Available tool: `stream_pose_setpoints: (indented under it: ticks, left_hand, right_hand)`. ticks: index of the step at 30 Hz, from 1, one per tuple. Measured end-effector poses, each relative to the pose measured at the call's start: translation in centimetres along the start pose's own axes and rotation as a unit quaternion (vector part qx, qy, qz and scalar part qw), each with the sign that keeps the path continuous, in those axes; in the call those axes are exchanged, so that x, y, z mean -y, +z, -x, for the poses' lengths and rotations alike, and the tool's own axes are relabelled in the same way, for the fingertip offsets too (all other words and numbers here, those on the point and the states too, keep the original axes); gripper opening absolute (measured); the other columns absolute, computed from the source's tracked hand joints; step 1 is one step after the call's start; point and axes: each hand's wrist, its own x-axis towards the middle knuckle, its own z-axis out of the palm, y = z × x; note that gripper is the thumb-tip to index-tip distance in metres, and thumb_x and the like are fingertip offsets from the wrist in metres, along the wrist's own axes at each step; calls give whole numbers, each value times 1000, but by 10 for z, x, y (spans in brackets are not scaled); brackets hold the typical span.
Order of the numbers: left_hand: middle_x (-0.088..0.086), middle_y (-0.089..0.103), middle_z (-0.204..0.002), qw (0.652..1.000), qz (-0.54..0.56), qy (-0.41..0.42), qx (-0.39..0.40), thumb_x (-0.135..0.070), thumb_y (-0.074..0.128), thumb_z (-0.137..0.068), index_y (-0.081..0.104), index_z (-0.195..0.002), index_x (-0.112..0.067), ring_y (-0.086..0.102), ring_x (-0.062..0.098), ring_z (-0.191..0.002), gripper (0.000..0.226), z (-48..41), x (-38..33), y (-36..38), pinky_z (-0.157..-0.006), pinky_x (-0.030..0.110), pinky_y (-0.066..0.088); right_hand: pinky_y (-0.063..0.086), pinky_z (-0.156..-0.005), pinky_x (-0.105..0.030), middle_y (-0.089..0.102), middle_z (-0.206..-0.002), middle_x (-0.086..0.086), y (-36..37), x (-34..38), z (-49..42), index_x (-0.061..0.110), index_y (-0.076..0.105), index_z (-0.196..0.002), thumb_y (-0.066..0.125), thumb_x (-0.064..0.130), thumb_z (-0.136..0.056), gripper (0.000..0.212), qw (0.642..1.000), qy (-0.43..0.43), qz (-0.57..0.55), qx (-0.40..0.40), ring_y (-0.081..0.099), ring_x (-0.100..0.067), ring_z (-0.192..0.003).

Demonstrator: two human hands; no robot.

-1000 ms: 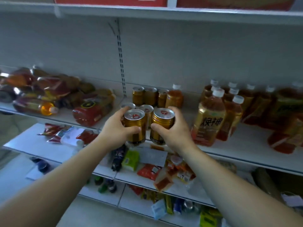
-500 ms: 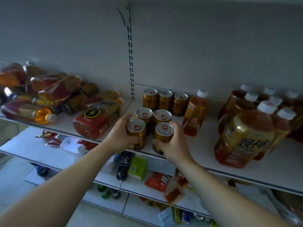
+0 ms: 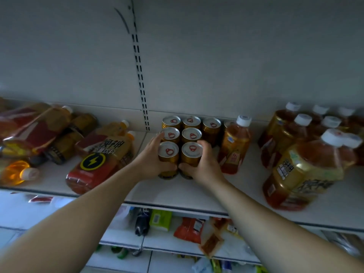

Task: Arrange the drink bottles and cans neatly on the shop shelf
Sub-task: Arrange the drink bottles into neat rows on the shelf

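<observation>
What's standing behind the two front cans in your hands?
Behind the front cans, gripped by the left hand and right hand, stand two middle cans, then three back cans by the rear panel. Mostly their tops show; their lower bodies are covered by the cans ahead.

Setting: retail shop, drinks section. Evidence: white metal display shelf (image 3: 197, 196) against a plain back panel (image 3: 226, 56), with a slotted upright strip (image 3: 140, 75) of the kind used for shop racking. Stock repeats in multiples: identical gold cans (image 3: 190, 133) in rows, matching amber bottles (image 3: 307, 170) with white caps grouped at right. Lower shelves (image 3: 122, 240) carry assorted packets (image 3: 189, 229) of goods.
</observation>
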Motion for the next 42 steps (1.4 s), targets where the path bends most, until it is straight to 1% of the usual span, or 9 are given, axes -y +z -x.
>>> stream_pose_setpoints:
  ticks: [5,10,14,17,20,25,32,36,42]
  left_hand:
    - [2,33,-147,996,-70,43,43,-73,81,-33,20,-145,-37,35,23,-137,133,-29,26,-10,-107,50,38]
    - [-1,5,-159,984,-151,45,81,-48,85,-57,4,-151,-30,9,22,-146,126,-22,4,-29,-115,41,21]
    - [-7,2,-159,969,-197,115,97,-62,75,-60,9,-151,-31,9,26,-146,117,-23,-10,-36,-116,46,22]
    - [-7,-5,-160,954,-262,118,86,-58,71,-71,8,-151,-30,-7,22,-147,106,-18,-18,-25,-118,51,9]
    - [-5,-6,-160,937,-317,130,68,-61,65,-75,6,-152,-29,-11,19,-147,102,-10,-24,-12,-118,50,-1]
    - [-2,-8,-160,930,-338,144,17,-64,59,-78,5,-151,-31,-12,17,-146,98,19,-29,6,-116,47,-6]
    - [-2,-2,-160,939,-313,130,-54,-52,56,-87,12,-151,-27,-11,15,-146,82,75,-32,63,-117,32,-4]
    - [-2,8,-160,953,-296,56,36,-52,49,-91,16,-150,-28,5,19,-147,73,89,-39,103,-117,37,7]
    - [-2,-3,-161,920,-367,26,131,-63,30,-92,10,-151,-32,-7,26,-147,69,77,-36,134,-116,55,-3]
  right_hand:
    - [45,-97,-31,54,-132,3,7,6,4,22,33,-139,85,30,-70,87,999,20,10,-33,52,-14,-121]
    - [33,-102,-25,39,-145,3,-11,24,18,20,32,-146,83,37,-72,91,995,15,79,-54,37,-13,-133]
    - [43,-102,-47,46,-134,-14,-42,37,28,8,46,-135,78,36,-76,72,953,-51,174,-241,45,-29,-124]
    - [30,-113,-44,33,-146,-16,-68,42,14,11,32,-146,81,37,-73,91,930,59,184,-314,31,-33,-136]
    - [35,-109,-40,44,-141,-11,-83,33,-2,18,37,-138,82,44,-69,86,952,157,116,-237,40,-31,-133]
    - [49,-95,-44,62,-118,-1,-85,9,6,35,35,-122,72,64,-52,83,971,121,91,-187,61,-25,-108]
    - [34,-91,-24,53,-117,8,-102,2,64,26,36,-138,79,28,-78,74,993,28,17,-112,52,-11,-107]
    - [40,-97,-30,53,-123,9,-111,5,99,31,34,-138,81,33,-75,79,994,28,16,-102,53,-12,-110]
    - [43,-94,-30,54,-117,15,-135,-1,153,44,35,-126,84,36,-70,74,987,58,13,-147,55,-9,-107]
